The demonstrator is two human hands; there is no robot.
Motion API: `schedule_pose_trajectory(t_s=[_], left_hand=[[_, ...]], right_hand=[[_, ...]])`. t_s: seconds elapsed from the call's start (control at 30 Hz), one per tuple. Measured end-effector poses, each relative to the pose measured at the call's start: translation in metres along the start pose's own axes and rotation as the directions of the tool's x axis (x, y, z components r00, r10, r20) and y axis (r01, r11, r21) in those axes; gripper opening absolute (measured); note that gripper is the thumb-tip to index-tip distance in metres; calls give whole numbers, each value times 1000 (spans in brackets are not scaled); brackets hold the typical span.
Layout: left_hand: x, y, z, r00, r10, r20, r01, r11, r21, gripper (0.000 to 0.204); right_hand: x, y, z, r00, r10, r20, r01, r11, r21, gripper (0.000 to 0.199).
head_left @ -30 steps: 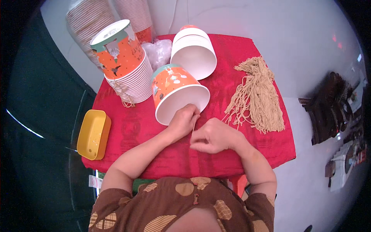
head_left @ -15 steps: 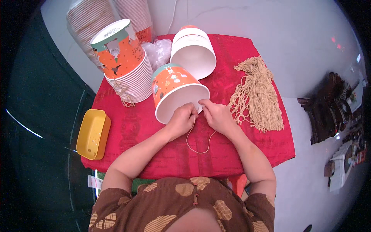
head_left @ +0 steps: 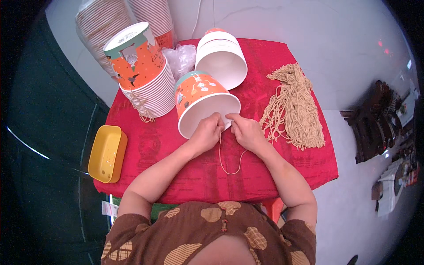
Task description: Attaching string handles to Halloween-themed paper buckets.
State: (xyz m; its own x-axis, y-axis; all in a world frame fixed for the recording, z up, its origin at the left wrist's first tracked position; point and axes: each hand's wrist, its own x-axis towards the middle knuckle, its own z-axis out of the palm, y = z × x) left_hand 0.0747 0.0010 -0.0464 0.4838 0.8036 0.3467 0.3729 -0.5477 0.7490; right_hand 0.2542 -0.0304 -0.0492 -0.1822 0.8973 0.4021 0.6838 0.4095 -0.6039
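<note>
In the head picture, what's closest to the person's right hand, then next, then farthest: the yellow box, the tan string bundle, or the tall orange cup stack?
From the right hand:
1. Tan string bundle, just to its right.
2. Tall orange cup stack, back left.
3. Yellow box, far left.

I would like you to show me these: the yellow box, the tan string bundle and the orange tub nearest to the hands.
Yellow box (head_left: 119, 154), head view: its right outer wall.
Tan string bundle (head_left: 298, 110), head view: middle of the strands.
Orange tub (head_left: 201, 112), head view: its white inner wall.
</note>
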Motion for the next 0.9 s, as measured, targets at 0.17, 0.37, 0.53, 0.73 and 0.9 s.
schedule_pose_trajectory(t_s=[0.17,0.37,0.53,0.73,0.9], left_hand=[[2,1,-1,999,-37,20,37,999,-19,4],[3,7,-3,993,104,54,-113,971,212,7],[3,5,-4,996,66,62,-78,976,203,8],[5,4,-5,994,-82,75,75,993,89,10],[5,4,-6,985,-140,100,141,990,-2,10]], right_hand=[[0,-1,-1,1000,12,18,-12,1000,2,25],[0,-1,-1,1000,-22,-13,22,1000,0,24],[1,-1,-1,999,-48,-13,49,998,27,23],[0,7,3,995,-92,-43,93,995,29,19],[0,4,2,995,-83,-47,85,995,44,19]])
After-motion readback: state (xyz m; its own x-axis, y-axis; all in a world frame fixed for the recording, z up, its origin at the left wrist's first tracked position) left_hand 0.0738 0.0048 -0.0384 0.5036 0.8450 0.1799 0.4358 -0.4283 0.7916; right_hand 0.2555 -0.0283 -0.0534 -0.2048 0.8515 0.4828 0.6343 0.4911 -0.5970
